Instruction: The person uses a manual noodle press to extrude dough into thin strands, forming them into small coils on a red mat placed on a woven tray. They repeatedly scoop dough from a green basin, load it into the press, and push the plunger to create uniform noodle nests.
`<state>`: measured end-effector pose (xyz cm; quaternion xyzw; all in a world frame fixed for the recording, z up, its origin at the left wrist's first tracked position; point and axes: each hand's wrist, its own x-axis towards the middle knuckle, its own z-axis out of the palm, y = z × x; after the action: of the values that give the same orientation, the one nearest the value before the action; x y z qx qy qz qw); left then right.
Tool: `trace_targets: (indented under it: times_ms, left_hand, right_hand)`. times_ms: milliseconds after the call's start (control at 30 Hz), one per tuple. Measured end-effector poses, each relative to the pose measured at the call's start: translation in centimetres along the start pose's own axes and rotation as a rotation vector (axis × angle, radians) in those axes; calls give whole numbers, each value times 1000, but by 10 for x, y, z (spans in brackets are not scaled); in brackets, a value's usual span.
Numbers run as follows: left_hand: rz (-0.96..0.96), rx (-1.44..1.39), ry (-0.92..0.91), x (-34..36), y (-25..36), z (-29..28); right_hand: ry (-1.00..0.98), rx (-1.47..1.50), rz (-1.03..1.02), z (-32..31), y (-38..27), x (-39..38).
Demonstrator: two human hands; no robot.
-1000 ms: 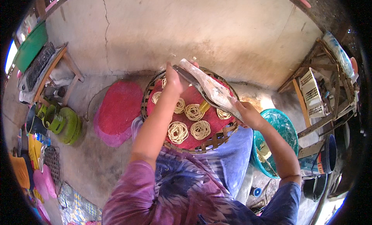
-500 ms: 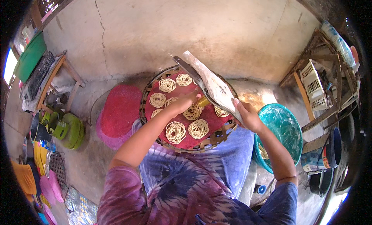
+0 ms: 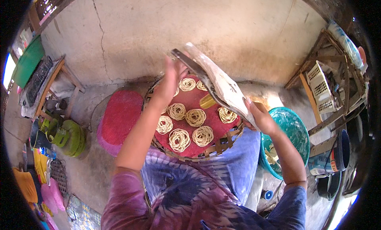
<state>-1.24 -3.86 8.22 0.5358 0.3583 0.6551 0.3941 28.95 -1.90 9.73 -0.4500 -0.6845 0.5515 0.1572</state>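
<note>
My right hand [image 3: 262, 118] is wrapped round the near end of a floury wooden hand press [image 3: 222, 85], which slants above a round woven tray [image 3: 218, 150]. The press has a pale and a dark wooden arm, and a yellow metal cylinder [image 3: 206, 101] shows under it. My left hand [image 3: 173, 71], blurred, is raised beside the far end of the dark arm with fingers apart; contact with it cannot be made out. Several coiled nests of noodles, one a noodle nest [image 3: 179, 140] at the front, lie on the red cloth [image 3: 186, 129] lining the tray. My left forearm hides its left side.
A teal basin [image 3: 304, 139] with some dough inside stands at the right, near a blue bucket [image 3: 343, 150]. Left of the tray lies a red mat [image 3: 122, 117]. A green gas cylinder [image 3: 74, 138] sits farther left. Behind the tray rises a cracked wall [image 3: 190, 23].
My left hand has moved from beside the yellow cylinder up and left to the press's far end. The press has shifted slightly, its far end higher. My right hand keeps its grip.
</note>
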Motion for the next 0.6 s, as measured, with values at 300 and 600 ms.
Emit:
trace_targets:
  times_ms: [300, 600]
  left_hand:
    - [-36, -1187, 324, 85, -35, -63]
    - [93, -1246, 349, 77, -67, -109]
  right_hand:
    - [-255, -222, 138, 8, -59, 82]
    - [-96, -478, 80, 35, -69, 117]
